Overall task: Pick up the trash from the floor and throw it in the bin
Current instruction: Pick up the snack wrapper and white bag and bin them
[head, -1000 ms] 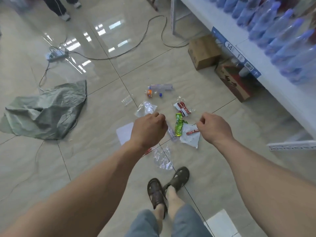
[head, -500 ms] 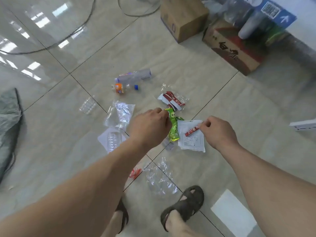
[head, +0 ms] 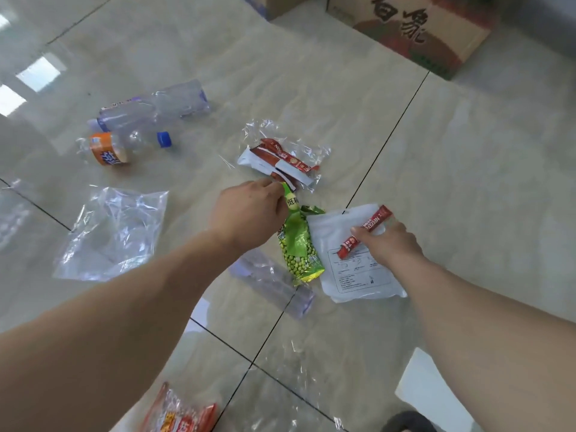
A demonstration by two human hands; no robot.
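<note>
Trash lies scattered on the tiled floor. My left hand (head: 249, 210) pinches the top of a green pea snack packet (head: 299, 247). My right hand (head: 386, 241) grips a red coffee stick sachet (head: 364, 232) that lies across a white pouch (head: 352, 263). Just beyond the left hand is a clear wrapper with red and white sachets (head: 280, 160). A clear plastic bag (head: 115, 232) lies to the left. Two crushed bottles sit farther back, one clear (head: 156, 104) and one with an orange label (head: 118, 148). No bin is in view.
A printed cardboard box (head: 414, 29) stands at the back right. A clear plastic tube (head: 274, 282) lies under my left forearm. An orange snack wrapper (head: 177, 416) and clear film (head: 311, 363) lie near my sandal (head: 408, 422). White paper (head: 430, 391) is at the lower right.
The view has dropped closer to the floor. My left hand has closed on the green packet's top, and my right hand has taken hold of the red sachet.
</note>
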